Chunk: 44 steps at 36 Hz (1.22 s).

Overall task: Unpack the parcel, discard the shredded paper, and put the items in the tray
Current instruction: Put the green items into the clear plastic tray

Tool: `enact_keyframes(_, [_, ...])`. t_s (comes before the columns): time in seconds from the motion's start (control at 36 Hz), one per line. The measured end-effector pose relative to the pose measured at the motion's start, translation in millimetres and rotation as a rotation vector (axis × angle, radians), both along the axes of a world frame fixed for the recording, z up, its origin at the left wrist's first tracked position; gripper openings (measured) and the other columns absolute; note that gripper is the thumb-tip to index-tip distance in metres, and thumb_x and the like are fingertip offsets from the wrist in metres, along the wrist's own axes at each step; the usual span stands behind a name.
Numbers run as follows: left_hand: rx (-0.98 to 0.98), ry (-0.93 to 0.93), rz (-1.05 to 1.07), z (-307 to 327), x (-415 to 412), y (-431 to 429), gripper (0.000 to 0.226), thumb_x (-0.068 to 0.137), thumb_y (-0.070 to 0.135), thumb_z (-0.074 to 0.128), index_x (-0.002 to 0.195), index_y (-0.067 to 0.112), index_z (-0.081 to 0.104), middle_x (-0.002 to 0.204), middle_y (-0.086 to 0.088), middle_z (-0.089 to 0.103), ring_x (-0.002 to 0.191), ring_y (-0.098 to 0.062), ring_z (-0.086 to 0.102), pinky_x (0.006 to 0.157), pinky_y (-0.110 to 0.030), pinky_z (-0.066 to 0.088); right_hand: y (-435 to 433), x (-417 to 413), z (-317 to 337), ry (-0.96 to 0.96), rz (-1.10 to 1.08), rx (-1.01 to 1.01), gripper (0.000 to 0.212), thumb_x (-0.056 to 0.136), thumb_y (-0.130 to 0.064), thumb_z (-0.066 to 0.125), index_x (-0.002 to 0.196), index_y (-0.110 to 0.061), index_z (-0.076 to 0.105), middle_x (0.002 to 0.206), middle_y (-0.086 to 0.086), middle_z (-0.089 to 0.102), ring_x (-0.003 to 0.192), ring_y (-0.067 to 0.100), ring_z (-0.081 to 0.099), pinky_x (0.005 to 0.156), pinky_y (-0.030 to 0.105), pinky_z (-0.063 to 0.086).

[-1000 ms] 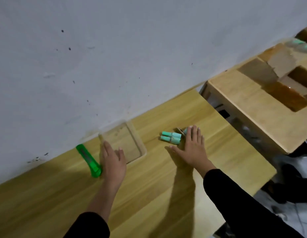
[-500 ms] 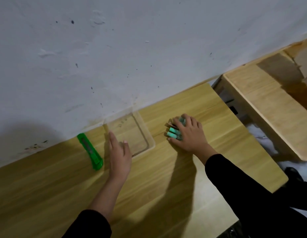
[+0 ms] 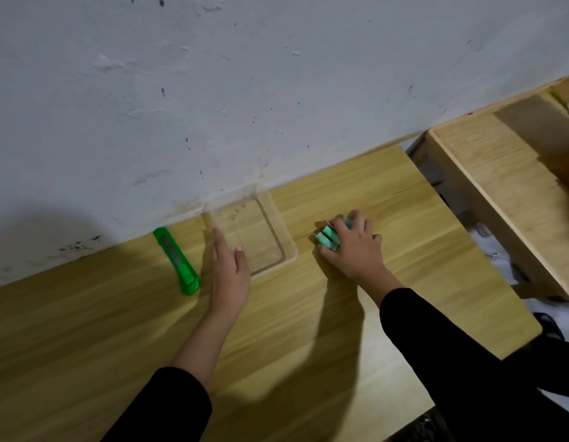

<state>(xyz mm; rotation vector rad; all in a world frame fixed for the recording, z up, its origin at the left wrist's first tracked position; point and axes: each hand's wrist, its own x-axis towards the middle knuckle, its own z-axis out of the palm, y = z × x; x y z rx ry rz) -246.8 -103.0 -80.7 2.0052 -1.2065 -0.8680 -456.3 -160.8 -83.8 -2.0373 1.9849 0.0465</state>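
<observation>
Right of the clear tray [image 3: 284, 240], your right hand [image 3: 353, 250] clenches the teal items [image 3: 327, 239] to lift them; your left hand [image 3: 229, 275], fingers released, rests flat beside the tray, probably steadying it.

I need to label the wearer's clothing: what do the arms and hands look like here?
Both arms wear long black sleeves: the left sleeve is pushed up, baring the forearm, and the right sleeve ends nearer the wrist. The left hand and right hand are bare, with no gloves or rings visible.
</observation>
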Motion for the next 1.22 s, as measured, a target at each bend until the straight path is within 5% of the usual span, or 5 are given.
enact_keyframes(0.31, [0.005, 0.130, -0.019, 4, 7, 5, 0.061, 0.099, 0.013, 0.035, 0.148, 0.017, -0.001, 0.157, -0.003, 0.011, 0.142, -0.016, 0.016, 0.099, -0.009, 0.013, -9, 49, 44, -0.241, 0.030, -0.045, 0.053, 0.081, -0.049, 0.057, 0.126, -0.024, 0.044, 0.132, 0.011, 0.029, 0.120, 0.031, 0.036, 0.092, 0.048, 0.039])
enact_keyframes(0.53, [-0.025, 0.411, -0.025, 1, 17, 6, 0.064, 0.096, -0.003, 0.034, 0.147, 0.016, 0.001, 0.156, -0.002, 0.009, 0.131, 0.001, 0.013, 0.094, 0.003, 0.016, -18, 121, 53, -0.136, 0.115, -0.025, 0.052, 0.080, -0.053, 0.055, 0.121, -0.023, 0.044, 0.127, 0.011, 0.032, 0.115, 0.033, 0.039, 0.089, 0.048, 0.039])
enact_keyframes(0.81, [-0.031, 0.601, 0.009, -4, 26, 15, 0.070, 0.094, -0.002, 0.043, 0.147, 0.025, 0.006, 0.156, 0.003, 0.014, 0.141, -0.008, 0.015, 0.116, -0.034, 0.021, -17, 157, 38, -0.001, 0.209, 0.011, 0.056, 0.083, -0.054, 0.050, 0.125, -0.018, 0.042, 0.128, 0.015, 0.034, 0.116, 0.036, 0.039, 0.092, 0.050, 0.039])
enact_keyframes(1.0, [-0.044, 0.590, -0.030, -8, 29, 16, 0.069, 0.092, -0.007, 0.043, 0.147, 0.019, 0.009, 0.149, 0.004, 0.025, 0.131, -0.002, 0.025, 0.088, 0.003, 0.033, -18, 168, 29, 0.081, 0.196, 0.035, 0.056, 0.087, -0.052, 0.044, 0.129, -0.016, 0.038, 0.135, 0.016, 0.032, 0.120, 0.037, 0.035, 0.095, 0.051, 0.035])
enact_keyframes(1.22, [-0.033, 0.559, -0.061, -13, 31, 20, 0.073, 0.092, -0.003, 0.046, 0.148, 0.023, 0.006, 0.144, 0.017, 0.020, 0.133, 0.001, 0.024, 0.103, -0.014, 0.030, -8, 170, 19, 0.115, 0.236, 0.053, 0.064, 0.093, -0.047, 0.037, 0.141, -0.010, 0.020, 0.147, 0.020, 0.019, 0.129, 0.041, 0.027, 0.104, 0.052, 0.028])
